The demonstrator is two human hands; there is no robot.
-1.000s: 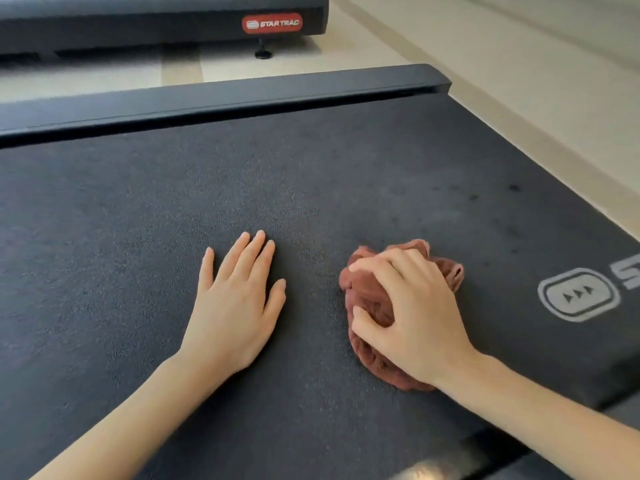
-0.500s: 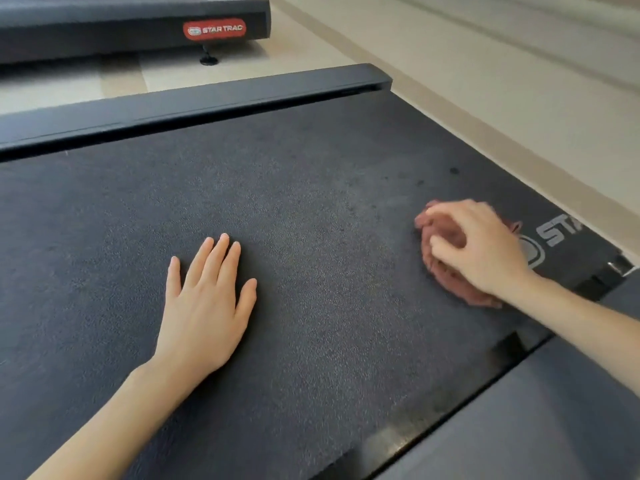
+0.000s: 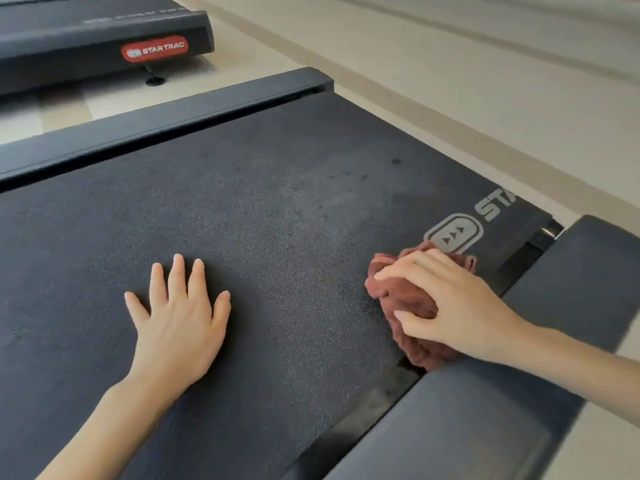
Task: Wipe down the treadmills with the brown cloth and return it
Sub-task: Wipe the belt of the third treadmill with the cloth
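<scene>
Two hands share the work on the treadmill belt (image 3: 277, 202). The left hand (image 3: 176, 317) lies flat with straight, spread fingers and grips nothing, probably bracing the person's lean over the deck. The right hand (image 3: 450, 306) curls fingers and thumb round the bunched brown cloth (image 3: 401, 299), pressing it onto the belt's right edge beside the side rail (image 3: 485, 410). Bunching likely makes a firm pad for scrubbing, and a second treadmill (image 3: 86, 46) stands beyond, so much of the job seems left.
</scene>
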